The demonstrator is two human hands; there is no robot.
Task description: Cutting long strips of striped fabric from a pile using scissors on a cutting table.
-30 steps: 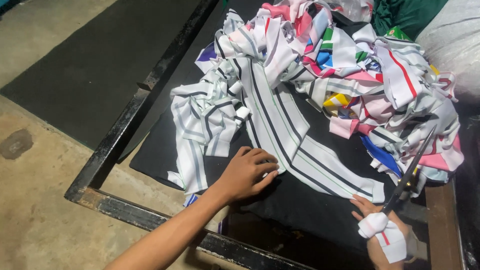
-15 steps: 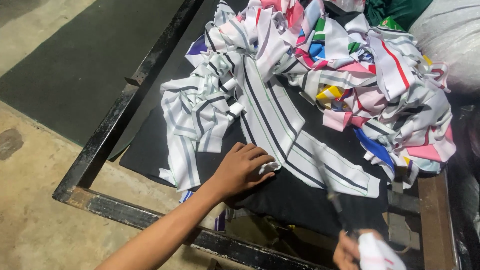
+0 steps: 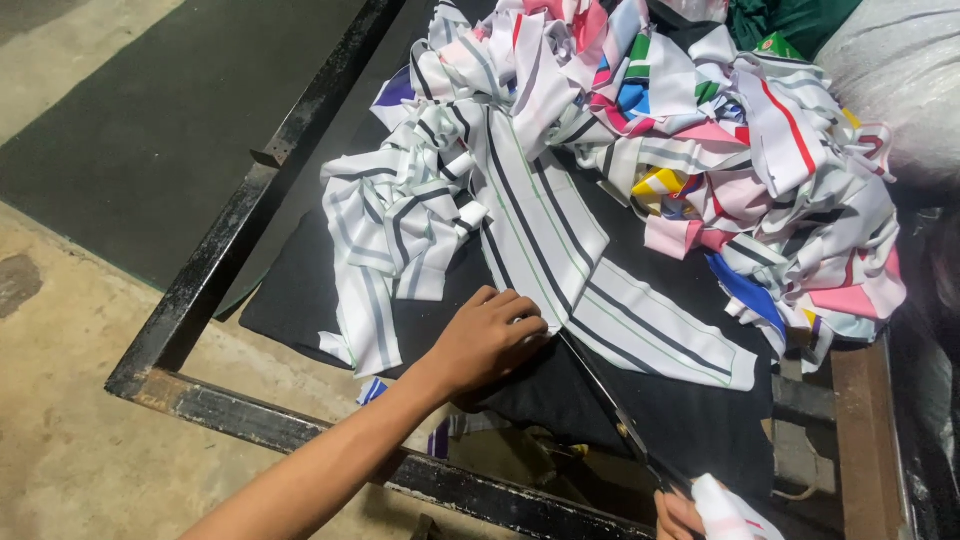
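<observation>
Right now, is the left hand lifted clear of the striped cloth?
No, the left hand presses flat on the striped cloth beside the scissors.

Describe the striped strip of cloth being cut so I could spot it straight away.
Start at the big heap of colourful fabric scraps on the black table top and follow its near edge. The long white cloth strip with dark and green stripes lies flat under the left hand, scissors at its edge. Its neighbours are crumpled; it alone is spread smooth.

2 hands: left hand (image 3: 487, 340), right hand (image 3: 678, 515). 1 pr scissors (image 3: 610, 405). 1 long striped fabric strip (image 3: 590, 270) laid flat. 1 heap of mixed fabric scraps (image 3: 740, 150), pieces too many to count. 1 black metal frame (image 3: 215, 285). 1 white sack (image 3: 900, 70).
</observation>
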